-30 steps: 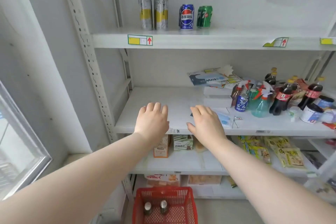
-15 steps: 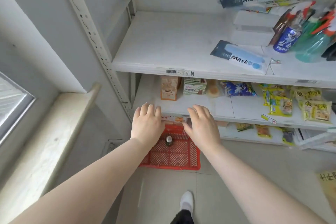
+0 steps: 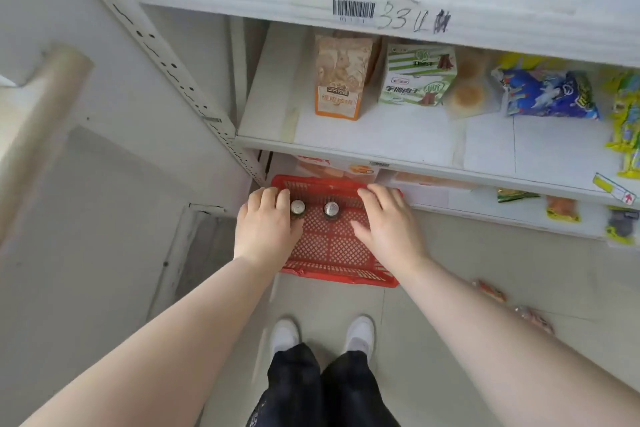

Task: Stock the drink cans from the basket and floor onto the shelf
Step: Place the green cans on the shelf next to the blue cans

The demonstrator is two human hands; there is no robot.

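Red plastic basket point(image 3: 339, 279) sits on the floor point(image 3: 433, 270) at the foot of the white shelf point(image 3: 381, 135). Two drink cans stand upright near its far wall, the left can point(image 3: 298, 207) and the right can point(image 3: 331, 209). Both hands hang above it, fingers straight, slightly apart, holding nothing: left hand point(image 3: 265, 225) just beside the left can, right hand point(image 3: 388, 222) over the basket's right side.

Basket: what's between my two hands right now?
In the head view, two upright cans stand in the red basket between them: the left can beside the left hand, the right can apart from the right hand across bare mesh.
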